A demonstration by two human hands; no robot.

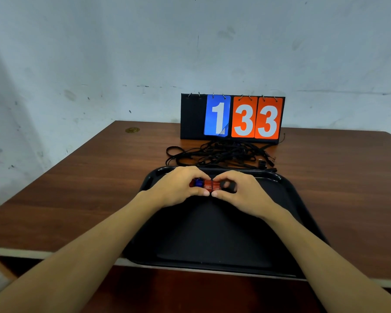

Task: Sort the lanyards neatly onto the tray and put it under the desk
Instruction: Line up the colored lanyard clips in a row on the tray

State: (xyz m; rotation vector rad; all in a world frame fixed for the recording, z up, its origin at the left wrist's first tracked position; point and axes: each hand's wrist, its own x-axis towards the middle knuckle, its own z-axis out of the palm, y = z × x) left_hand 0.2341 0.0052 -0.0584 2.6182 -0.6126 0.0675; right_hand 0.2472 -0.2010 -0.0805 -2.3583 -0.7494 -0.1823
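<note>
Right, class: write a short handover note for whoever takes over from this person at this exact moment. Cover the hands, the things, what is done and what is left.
Left hand and right hand: both pinch one small red, blue and black object over the far end of the black tray. I cannot tell what it is.
Lanyards: a black tangled pile on the desk, between the tray and the flip scoreboard.
Done: nothing sorted; no lanyard lies on the tray.
Left: lay the lanyards neatly on the tray, then put it under the desk.

Glossy black plastic tray (pixel 287 184), wood-grain desk (pixel 77 188)
</note>
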